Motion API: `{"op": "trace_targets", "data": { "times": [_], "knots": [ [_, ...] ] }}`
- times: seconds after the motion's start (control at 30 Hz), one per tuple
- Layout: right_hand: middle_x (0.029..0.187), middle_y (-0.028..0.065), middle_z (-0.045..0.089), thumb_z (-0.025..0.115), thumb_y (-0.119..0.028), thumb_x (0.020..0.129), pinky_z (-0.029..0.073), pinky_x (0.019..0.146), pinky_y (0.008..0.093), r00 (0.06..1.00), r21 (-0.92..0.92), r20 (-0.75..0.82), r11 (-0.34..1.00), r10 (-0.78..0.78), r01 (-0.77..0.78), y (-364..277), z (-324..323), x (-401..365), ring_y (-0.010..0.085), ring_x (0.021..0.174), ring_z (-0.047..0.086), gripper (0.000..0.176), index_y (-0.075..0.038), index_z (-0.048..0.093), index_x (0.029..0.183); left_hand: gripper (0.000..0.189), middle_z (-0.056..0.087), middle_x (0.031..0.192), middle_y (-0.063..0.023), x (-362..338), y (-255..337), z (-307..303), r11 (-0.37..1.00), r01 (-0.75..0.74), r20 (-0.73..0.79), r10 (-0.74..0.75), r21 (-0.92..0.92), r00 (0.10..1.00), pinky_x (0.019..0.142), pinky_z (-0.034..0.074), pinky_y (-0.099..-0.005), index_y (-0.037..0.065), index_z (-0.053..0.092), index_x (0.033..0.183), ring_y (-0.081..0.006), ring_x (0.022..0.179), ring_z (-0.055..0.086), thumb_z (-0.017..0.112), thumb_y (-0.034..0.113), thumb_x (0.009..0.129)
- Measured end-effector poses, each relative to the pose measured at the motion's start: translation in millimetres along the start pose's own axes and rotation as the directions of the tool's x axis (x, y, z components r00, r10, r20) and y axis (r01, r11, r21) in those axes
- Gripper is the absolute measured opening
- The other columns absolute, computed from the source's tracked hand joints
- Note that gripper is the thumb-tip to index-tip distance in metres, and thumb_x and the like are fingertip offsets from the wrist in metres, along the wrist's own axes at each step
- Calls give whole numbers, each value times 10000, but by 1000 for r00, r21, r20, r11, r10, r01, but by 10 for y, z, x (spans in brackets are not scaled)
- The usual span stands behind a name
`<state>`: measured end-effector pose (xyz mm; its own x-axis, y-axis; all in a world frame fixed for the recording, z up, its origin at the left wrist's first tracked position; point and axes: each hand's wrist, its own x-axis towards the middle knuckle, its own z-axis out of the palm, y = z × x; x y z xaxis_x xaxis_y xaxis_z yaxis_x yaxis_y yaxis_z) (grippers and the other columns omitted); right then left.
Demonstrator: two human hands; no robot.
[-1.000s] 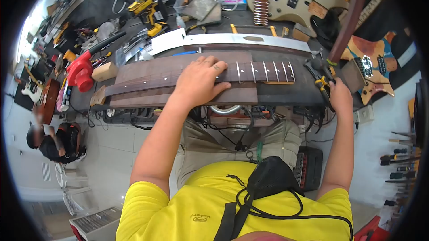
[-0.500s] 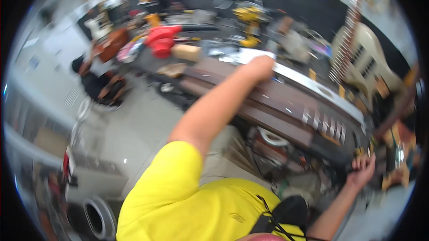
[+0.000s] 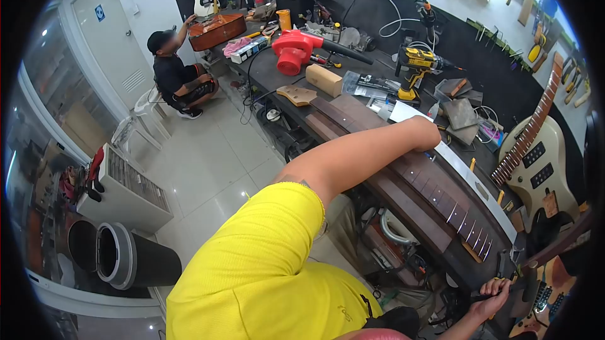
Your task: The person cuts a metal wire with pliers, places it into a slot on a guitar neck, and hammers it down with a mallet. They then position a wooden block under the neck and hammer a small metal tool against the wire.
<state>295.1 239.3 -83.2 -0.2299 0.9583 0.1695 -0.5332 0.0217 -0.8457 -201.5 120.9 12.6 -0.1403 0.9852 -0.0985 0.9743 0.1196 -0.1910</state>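
My left hand (image 3: 426, 133) reaches across the bench over a long dark fretboard (image 3: 435, 195), beside a white sheet (image 3: 406, 112); its fingers are turned away and hidden. Several bright frets sit across the fretboard's near right end, while its middle shows dark slots and pale dots. A long pale strip (image 3: 476, 185) lies along its far side. At the lower right, my right hand (image 3: 493, 296) is palm up with curled fingers, close to a dark tool with a yellow part (image 3: 502, 270). I cannot tell what those fingers hold.
Beyond stand a red blower (image 3: 293, 50), a yellow cordless drill (image 3: 416, 69) and a wooden block (image 3: 324, 80). A pale guitar (image 3: 535, 157) leans at the right. Another person (image 3: 179, 75) crouches at the back left, touching a brown guitar body (image 3: 217, 31). A bin (image 3: 135, 255) is left.
The view has steadied and swung, so the bench sits lower and more shows behind it. My left hand remains over the fretboard; my right hand stays at its near right end, fingers curled.
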Motion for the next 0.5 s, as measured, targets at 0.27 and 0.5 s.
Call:
{"op": "trace_targets", "data": {
  "times": [0.27,0.5],
  "knots": [
    [671,-35,334,477,-337,1159,314,477,249,999,32,24,999,-25,25,-4,18,-49,77,559,333,333,-117,471,909,213,791,1115,-184,-28,-7,-7,1000,-26,-30,26,-11,999,845,616,-475,49,819,1060,-362,1036,766,714,71,876],
    [683,-36,336,474,-328,1161,306,493,243,998,28,60,1000,-1,-1,-32,-9,-87,69,568,318,319,-126,456,915,210,763,1131,-199,-259,-149,26,995,-34,-142,21,-91,990,916,597,-484,7,760,1090,-381,1110,728,687,52,898]
  ]
}}
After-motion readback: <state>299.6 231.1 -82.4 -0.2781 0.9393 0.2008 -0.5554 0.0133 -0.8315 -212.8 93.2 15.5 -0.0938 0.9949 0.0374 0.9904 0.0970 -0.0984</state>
